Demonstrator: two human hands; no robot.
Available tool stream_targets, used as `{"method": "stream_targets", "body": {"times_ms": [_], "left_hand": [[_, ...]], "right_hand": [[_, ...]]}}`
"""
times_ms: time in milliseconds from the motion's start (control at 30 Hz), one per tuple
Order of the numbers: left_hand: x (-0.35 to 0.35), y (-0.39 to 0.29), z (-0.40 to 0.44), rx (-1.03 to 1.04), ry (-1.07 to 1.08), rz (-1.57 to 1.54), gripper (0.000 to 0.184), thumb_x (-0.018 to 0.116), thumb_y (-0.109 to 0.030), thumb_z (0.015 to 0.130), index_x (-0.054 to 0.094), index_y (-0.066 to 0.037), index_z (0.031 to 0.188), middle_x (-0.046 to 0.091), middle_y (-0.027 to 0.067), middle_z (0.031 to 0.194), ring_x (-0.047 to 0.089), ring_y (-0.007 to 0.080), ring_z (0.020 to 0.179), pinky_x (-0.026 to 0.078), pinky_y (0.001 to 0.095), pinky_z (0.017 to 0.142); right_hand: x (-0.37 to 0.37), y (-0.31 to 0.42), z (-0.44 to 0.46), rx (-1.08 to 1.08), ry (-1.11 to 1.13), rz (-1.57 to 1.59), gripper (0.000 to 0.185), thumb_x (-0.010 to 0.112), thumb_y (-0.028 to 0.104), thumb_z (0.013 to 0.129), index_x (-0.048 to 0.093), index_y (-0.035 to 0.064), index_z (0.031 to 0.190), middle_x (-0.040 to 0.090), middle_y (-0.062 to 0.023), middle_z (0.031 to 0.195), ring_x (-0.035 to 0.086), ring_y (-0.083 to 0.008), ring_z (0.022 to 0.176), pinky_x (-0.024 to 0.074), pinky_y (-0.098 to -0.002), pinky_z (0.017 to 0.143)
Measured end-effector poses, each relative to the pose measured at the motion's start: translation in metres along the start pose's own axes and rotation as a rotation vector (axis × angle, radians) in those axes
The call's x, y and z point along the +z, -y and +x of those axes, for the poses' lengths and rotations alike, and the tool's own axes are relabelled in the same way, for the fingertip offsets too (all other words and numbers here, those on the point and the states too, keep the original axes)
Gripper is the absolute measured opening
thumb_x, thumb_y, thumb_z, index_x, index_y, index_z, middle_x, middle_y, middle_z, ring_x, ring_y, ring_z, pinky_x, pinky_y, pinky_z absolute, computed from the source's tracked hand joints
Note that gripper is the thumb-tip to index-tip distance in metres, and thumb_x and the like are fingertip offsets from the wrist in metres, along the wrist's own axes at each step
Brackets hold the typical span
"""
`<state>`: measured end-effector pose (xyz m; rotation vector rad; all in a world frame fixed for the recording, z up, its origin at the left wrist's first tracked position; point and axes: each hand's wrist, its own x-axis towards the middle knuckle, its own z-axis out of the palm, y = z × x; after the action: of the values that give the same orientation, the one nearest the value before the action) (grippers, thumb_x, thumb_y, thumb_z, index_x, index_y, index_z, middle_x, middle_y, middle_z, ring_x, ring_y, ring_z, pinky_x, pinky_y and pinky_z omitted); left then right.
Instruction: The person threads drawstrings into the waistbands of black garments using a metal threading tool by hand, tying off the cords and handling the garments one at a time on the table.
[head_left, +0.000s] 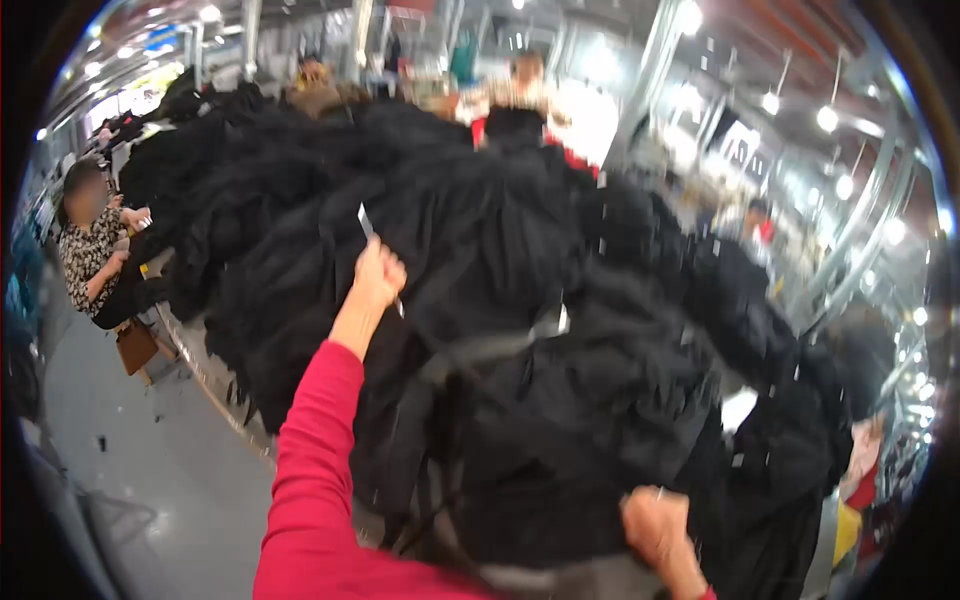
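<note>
A large heap of black garments [480, 230] fills the view before me. My left hand [380, 272] is closed over the heap, around a slim object with a pale, flat, blade-like tip [364, 219]. Its other end pokes out below the fist; blur hides what kind it is. Closer to me, at lower right, my right hand [657, 523] is a fist on the edge of a black garment [560, 480], gripping its cloth. That garment lies spread in front of me, with a small white tag [562, 320] near its far edge.
The table's edge [225, 400] runs along the left beside a grey floor [180, 480]. A person in a patterned top [92, 250] sits there, a brown stool [137, 347] nearby. Other people [525, 80] are behind the heap. Metal posts [650, 75] stand at the back right.
</note>
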<state>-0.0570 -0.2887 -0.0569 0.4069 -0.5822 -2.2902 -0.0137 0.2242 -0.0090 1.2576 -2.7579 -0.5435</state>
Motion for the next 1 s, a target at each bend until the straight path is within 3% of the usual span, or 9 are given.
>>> {"method": "stream_targets", "body": {"times_ms": [167, 300, 533, 633, 767, 867, 900, 933, 1000], "left_hand": [[0.056, 0.02, -0.092, -0.247, 0.267, 0.243, 0.051, 0.036, -0.04, 0.093, 0.02, -0.016, 0.05, 0.015, -0.0029, 0.045, 0.014, 0.0111, 0.035, 0.012, 0.0268, 0.035], [0.09, 0.012, -0.12, -0.243, 0.463, 0.319, 0.05, 0.032, -0.041, 0.094, 0.022, -0.016, 0.052, 0.014, -0.0049, 0.046, 0.014, 0.0088, 0.037, 0.013, 0.0249, 0.035], [0.043, -0.095, -0.058, 0.045, 0.465, 0.024, 0.041, 0.04, -0.03, 0.089, 0.029, -0.017, 0.052, 0.022, -0.0044, 0.045, 0.025, 0.011, 0.04, 0.024, 0.0273, 0.039], [-0.005, -0.133, -0.053, 0.293, -0.039, 0.401, 0.047, 0.04, -0.037, 0.091, 0.025, -0.018, 0.051, 0.022, -0.0047, 0.044, 0.021, 0.0092, 0.033, 0.019, 0.0252, 0.032], [-0.003, -0.02, -0.096, -0.265, 0.277, 0.755, 0.043, 0.045, -0.037, 0.091, 0.031, -0.018, 0.055, 0.026, -0.009, 0.047, 0.023, 0.0045, 0.035, 0.018, 0.0201, 0.032], [-0.014, -0.004, -0.087, 0.199, 0.382, 1.703, 0.041, 0.043, -0.035, 0.091, 0.05, -0.012, 0.059, 0.047, -0.0008, 0.048, 0.04, 0.0139, 0.034, 0.027, 0.0253, 0.035], [-0.024, -0.01, -0.08, 1.08, 0.592, 1.937, 0.039, 0.042, -0.035, 0.091, 0.06, -0.008, 0.07, 0.06, 0.0126, 0.06, 0.057, 0.0307, 0.049, 0.041, 0.0359, 0.043], [-0.028, -0.026, -0.071, 1.115, 0.521, 2.288, 0.039, 0.04, -0.037, 0.09, 0.062, -0.008, 0.077, 0.06, 0.0182, 0.073, 0.059, 0.036, 0.07, 0.047, 0.0441, 0.057], [-0.047, -0.051, -0.051, 1.099, 0.232, 2.544, 0.047, 0.04, -0.041, 0.09, 0.058, -0.005, 0.065, 0.06, 0.015, 0.065, 0.06, 0.0335, 0.059, 0.048, 0.0417, 0.053]], "right_hand": [[0.042, -0.003, 0.032, 0.058, -0.343, 0.339, 0.06, 0.064, 0.048, 0.068, 0.048, 0.0079, 0.11, 0.058, -0.0122, 0.066, 0.058, -0.0291, 0.063, 0.0425, -0.038, 0.059], [0.002, 0.068, 0.089, 0.043, -0.509, 0.482, 0.068, 0.066, 0.048, 0.066, 0.044, 0.0102, 0.119, 0.06, -0.011, 0.074, 0.058, -0.0287, 0.067, 0.0432, -0.037, 0.066], [0.05, 0.086, 0.083, 0.038, -0.442, 0.846, 0.018, 0.06, 0.012, 0.077, 0.046, 0.0018, 0.071, 0.051, -0.0154, 0.059, 0.054, -0.0333, 0.057, 0.0437, -0.0375, 0.054], [0.044, 0.078, 0.048, -0.168, -0.337, 0.853, 0.014, 0.065, 0.009, 0.073, 0.053, 0.0022, 0.073, 0.052, -0.0136, 0.06, 0.055, -0.031, 0.058, 0.0432, -0.0361, 0.055], [0.035, 0.074, 0.047, -0.146, -0.232, 0.963, 0.008, 0.06, 0.008, 0.073, 0.057, 0.0021, 0.079, 0.057, -0.0132, 0.073, 0.058, -0.0313, 0.07, 0.0455, -0.0336, 0.062], [0.042, 0.053, 0.02, 0.062, -0.241, 0.919, 0.009, 0.056, 0.002, 0.075, 0.057, 0.0, 0.083, 0.059, -0.0141, 0.076, 0.06, -0.0329, 0.073, 0.0469, -0.033, 0.062], [0.052, 0.044, 0.007, 0.199, -0.282, 0.98, 0.007, 0.054, -0.001, 0.076, 0.056, -0.0016, 0.083, 0.06, -0.0157, 0.077, 0.061, -0.0313, 0.075, 0.047, -0.0306, 0.063], [0.061, 0.033, -0.003, 0.286, -0.257, 1.026, 0.007, 0.051, -0.003, 0.077, 0.054, -0.0028, 0.083, 0.061, -0.0167, 0.075, 0.063, -0.0292, 0.074, 0.0468, -0.0285, 0.064], [0.059, 0.026, -0.014, 0.388, -0.24, 1.006, 0.007, 0.051, -0.005, 0.077, 0.053, -0.0025, 0.084, 0.059, -0.0141, 0.074, 0.061, -0.0281, 0.072, 0.0462, -0.0293, 0.064]]}}
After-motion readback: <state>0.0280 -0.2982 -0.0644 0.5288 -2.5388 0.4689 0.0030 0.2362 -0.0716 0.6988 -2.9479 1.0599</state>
